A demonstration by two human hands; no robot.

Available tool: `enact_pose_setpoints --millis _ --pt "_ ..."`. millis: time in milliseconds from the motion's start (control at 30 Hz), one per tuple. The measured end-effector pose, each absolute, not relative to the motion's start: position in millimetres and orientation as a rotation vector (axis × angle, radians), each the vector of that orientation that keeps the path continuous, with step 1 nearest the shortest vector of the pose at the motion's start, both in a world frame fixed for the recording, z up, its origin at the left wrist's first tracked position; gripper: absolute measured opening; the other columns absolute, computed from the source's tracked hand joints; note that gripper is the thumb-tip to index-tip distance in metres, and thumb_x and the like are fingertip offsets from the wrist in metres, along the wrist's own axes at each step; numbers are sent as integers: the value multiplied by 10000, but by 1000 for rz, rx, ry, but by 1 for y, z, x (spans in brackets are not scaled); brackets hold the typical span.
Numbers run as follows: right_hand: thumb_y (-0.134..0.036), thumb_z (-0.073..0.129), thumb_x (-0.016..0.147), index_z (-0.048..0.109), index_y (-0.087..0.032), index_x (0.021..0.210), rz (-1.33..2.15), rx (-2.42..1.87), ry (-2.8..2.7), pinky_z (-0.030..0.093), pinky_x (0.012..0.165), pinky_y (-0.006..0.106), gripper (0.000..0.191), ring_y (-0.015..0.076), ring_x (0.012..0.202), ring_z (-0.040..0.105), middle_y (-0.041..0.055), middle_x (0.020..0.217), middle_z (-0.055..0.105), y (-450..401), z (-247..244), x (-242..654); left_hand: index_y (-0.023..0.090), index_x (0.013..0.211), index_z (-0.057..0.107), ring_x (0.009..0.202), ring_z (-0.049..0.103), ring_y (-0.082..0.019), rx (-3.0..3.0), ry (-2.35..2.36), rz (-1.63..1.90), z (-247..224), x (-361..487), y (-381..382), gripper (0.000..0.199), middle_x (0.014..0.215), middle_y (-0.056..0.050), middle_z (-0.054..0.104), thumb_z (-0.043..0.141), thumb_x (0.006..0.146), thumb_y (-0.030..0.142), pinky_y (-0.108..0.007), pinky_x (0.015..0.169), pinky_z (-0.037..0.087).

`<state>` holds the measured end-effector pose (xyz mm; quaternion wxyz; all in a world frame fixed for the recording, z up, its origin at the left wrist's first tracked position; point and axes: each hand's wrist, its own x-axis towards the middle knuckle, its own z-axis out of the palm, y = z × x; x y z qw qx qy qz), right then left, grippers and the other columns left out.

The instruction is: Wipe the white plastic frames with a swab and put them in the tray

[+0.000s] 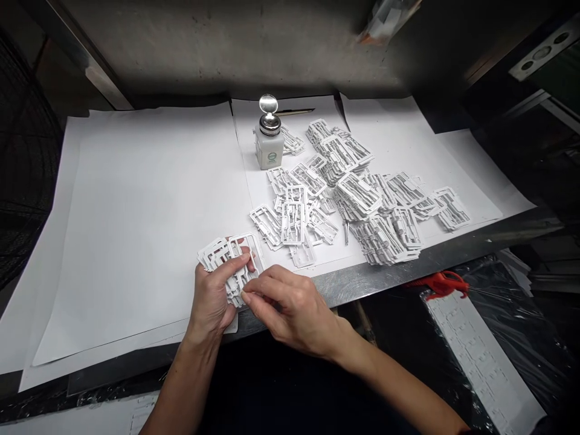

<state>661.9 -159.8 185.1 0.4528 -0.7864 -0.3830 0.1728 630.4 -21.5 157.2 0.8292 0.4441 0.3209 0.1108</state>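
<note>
My left hand (216, 289) is closed around a fanned stack of white plastic part frames (215, 252), its thumb lying across the top one. Beside it, my right hand (290, 302) pinches at the lower right edge of that stack with thumb and forefinger; whether a small piece sits between those fingertips is hidden. Just beyond the hands lies a loose heap of similar white frames (293, 222). Thicker piles of frames (380, 238) stand farther right on the white paper.
A pump-top bottle (270, 148) stands behind the heap, its round lid raised. A thin dark tool (295, 112) lies behind it. Tweezers (347, 233) rest between the piles. Below the metal table edge (362, 283), red-handled scissors (441, 284) lie at right. White paper (149, 211) covers the left side.
</note>
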Motion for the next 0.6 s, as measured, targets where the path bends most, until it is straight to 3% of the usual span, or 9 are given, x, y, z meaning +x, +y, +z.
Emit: enact_pose_setpoints --millis 233,367,500,600 --pt "-231 544 860 628 -163 788 489 -2103 -527 365 518 214 130 92 532 438 -18 619 500 -189 173 669 111 887 661 562 601 -146 865 705 159 158 628 -13 245 645 -32 644 696 645 127 -254 521 500" --pt "-305 560 850 603 -157 974 823 -1819 -331 351 470 189 198 82 512 427 -32 621 494 -182 167 671 116 884 664 545 599 -137 790 712 134 159 629 -16 247 653 -37 662 694 639 118 -243 518 502" --pt "-384 553 854 602 -136 791 976 -1617 -341 237 420 185 261 60 478 309 -44 574 420 -171 166 674 132 931 665 566 617 -159 753 714 87 161 624 -18 279 666 -36 671 694 654 123 -275 525 522" --pt "-395 545 862 597 -140 760 970 -1615 -378 233 435 194 280 64 490 299 -38 590 423 -171 171 677 123 900 673 602 633 -172 725 732 67 161 621 -17 247 710 -49 684 706 656 133 -314 569 549"
